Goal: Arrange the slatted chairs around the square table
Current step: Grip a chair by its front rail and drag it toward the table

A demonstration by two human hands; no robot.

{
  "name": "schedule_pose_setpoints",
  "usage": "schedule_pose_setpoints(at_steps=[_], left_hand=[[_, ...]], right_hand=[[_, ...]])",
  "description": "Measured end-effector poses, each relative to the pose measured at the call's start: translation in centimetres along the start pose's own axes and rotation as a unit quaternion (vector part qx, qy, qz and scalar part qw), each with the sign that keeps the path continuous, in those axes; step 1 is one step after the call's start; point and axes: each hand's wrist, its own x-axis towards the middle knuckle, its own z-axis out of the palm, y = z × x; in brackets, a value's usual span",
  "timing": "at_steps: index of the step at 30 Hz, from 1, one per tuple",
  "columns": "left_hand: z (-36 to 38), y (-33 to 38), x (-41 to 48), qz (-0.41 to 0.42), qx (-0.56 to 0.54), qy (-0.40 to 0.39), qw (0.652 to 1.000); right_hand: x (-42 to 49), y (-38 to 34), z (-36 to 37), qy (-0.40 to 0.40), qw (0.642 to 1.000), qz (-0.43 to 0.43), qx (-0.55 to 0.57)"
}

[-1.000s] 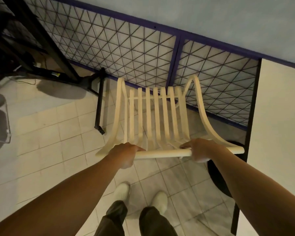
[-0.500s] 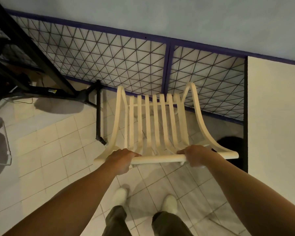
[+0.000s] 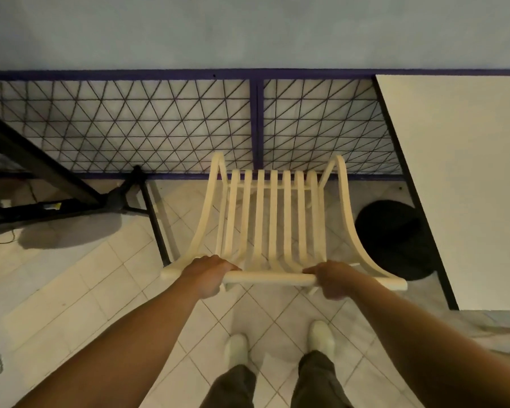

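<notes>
The tiled floor is being looked down on, and at its far edge a blue-framed mesh fence is being faced straight on. At the right, the square table is being shown by its white top, with a round black base underneath. Just beside the table's left edge, the slatted chair is being held with its seat pointing at the fence, not at the table. Whether its legs are being lifted cannot be told. It is being gripped by the top bar of its back, probably for leverage in steering. The left hand is being clamped over the bar's left part and the right hand over its right. They are being set well apart, likely so that twisting is being prevented. A turn toward the table is probably being called for next.
</notes>
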Motion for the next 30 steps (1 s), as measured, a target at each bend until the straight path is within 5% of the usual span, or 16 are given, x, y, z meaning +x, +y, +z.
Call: schedule_pose_setpoints(at_steps=[11,20,30], left_hand=[[-1.3,-4.3,0.4,0.048,0.053,-0.007,0.997],[-2.4,-4.0,0.5,0.029,0.006,-0.081,0.996],[-2.1,-3.3,0.4,0.009,0.062,-0.069,0.996]], right_hand=[[-0.1,-4.6,1.4,0.030,0.997,0.051,0.051],[-0.8,-2.8,0.9,0.008,0.996,0.026,0.091],[-1.4,-1.0,1.6,0.015,0.996,0.016,0.081]])
